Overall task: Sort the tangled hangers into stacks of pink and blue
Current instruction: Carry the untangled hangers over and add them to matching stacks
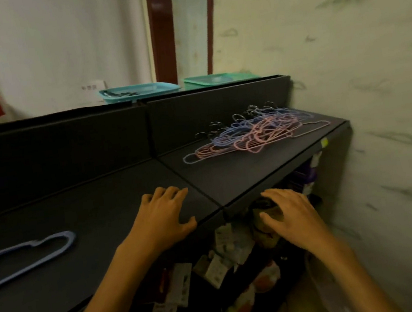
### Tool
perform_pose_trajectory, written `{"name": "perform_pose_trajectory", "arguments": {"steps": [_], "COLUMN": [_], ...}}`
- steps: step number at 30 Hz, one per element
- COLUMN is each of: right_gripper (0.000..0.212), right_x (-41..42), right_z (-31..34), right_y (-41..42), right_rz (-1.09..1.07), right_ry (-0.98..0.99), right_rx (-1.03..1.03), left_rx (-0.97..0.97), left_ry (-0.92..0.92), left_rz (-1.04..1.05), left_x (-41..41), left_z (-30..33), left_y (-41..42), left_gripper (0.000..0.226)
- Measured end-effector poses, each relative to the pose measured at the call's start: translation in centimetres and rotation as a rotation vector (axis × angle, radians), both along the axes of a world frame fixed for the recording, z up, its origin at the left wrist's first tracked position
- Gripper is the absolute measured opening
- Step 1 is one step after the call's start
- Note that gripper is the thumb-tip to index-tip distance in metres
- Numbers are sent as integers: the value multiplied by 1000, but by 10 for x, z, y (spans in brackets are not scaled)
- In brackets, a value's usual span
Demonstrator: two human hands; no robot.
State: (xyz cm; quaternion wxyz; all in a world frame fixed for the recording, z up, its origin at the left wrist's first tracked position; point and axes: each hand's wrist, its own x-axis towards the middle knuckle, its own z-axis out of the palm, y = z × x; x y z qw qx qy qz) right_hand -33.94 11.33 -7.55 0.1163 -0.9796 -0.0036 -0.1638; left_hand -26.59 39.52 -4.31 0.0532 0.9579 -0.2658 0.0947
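Note:
A tangled heap of pink and blue hangers (254,133) lies on the right part of the black shelf top (118,214), near the wall. One blue hanger (29,255) lies alone at the left of the shelf top. My left hand (166,214) rests palm down on the shelf near its front edge, fingers spread and holding nothing. My right hand (290,214) hovers just below and in front of the shelf edge, fingers loosely spread, empty. Both hands are well short of the heap.
A black back panel (67,145) rises behind the shelf. A blue tray (138,91) and a green tray (215,79) sit beyond it. A marked pale wall (373,81) bounds the right side. Packaged goods (214,267) hang under the shelf.

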Motion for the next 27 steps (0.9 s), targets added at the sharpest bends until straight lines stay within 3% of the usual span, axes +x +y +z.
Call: {"name": "perform_pose_trajectory", "arguments": {"steps": [11, 14, 27], "right_gripper": [61, 54, 56], "right_x": [55, 89, 256], "right_z": [-16, -13, 18], "right_y": [-156, -199, -341], "right_rz": [-112, -108, -1], "right_ry": [10, 16, 42], "right_rx": [30, 10, 30], "left_rx": [-24, -39, -36], "left_ry": [-20, -40, -35], "left_rz": [-106, -118, 19], "left_x": [86, 121, 253], "left_z": [-4, -3, 22], "left_y": [-168, -213, -345], "left_gripper": [76, 74, 78]}}
